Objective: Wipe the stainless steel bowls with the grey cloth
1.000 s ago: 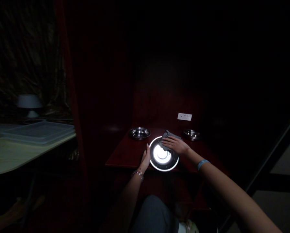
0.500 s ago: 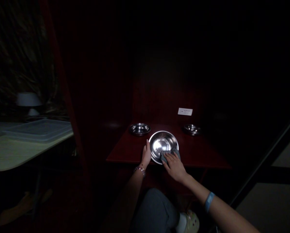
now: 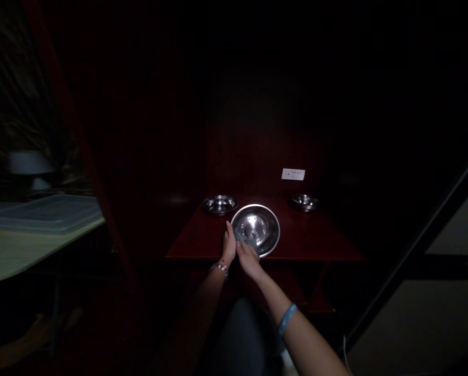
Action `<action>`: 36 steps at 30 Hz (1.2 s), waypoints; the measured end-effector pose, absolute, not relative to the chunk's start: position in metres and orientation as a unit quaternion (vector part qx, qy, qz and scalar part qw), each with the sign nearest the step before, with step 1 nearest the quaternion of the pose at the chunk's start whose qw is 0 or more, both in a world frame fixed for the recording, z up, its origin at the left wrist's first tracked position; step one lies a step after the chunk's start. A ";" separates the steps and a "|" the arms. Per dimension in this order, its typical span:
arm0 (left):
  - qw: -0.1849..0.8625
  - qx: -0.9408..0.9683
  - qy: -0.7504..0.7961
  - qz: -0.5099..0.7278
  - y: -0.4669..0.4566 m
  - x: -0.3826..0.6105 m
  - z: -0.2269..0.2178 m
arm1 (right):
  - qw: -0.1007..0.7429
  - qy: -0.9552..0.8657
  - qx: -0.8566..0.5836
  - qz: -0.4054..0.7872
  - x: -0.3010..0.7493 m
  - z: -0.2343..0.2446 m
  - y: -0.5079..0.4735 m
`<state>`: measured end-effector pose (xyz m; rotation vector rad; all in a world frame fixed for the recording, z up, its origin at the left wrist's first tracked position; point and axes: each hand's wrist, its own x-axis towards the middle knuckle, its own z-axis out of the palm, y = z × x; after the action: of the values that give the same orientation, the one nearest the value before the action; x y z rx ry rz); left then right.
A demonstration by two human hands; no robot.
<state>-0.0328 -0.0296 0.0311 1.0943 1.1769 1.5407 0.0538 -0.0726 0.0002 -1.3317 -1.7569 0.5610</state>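
Pinching bowl (image 3: 269,225) with left hand (image 3: 229,247), thumb (image 3: 229,227) up | laying right hand (image 3: 248,260) over cloth (image 3: 251,242), right of grip, closure unclear | tilting round bowl to face bodyward

White outlet (image 3: 293,174) on wall (image 3: 245,156); lamp (image 3: 31,162) near pale table (image 3: 7,253).

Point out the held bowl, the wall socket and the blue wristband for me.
Held bowl (image 3: 256,228): head view, inside bottom.
Wall socket (image 3: 293,174): head view, middle of the white plate.
Blue wristband (image 3: 287,319): head view, middle of the visible band.
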 end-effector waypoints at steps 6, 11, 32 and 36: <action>0.427 0.432 0.517 0.603 -0.030 -0.035 0.031 | 0.448 -0.688 -0.466 0.330 0.041 0.021 -0.045; 0.433 0.438 0.520 0.591 -0.028 -0.035 0.027 | 0.488 -0.672 -0.458 0.315 0.038 0.033 -0.036; 0.369 0.471 0.481 0.641 -0.027 -0.026 0.025 | 0.193 -0.907 -0.375 -0.025 0.144 0.030 -0.090; 0.354 0.477 0.485 0.642 -0.030 -0.025 0.027 | 0.147 -0.929 -0.330 -0.079 0.187 0.042 -0.084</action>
<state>-0.0249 -0.0299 0.0274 1.2335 1.2531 1.6605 0.1870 -0.0842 0.0415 -0.9482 -2.6737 -0.2273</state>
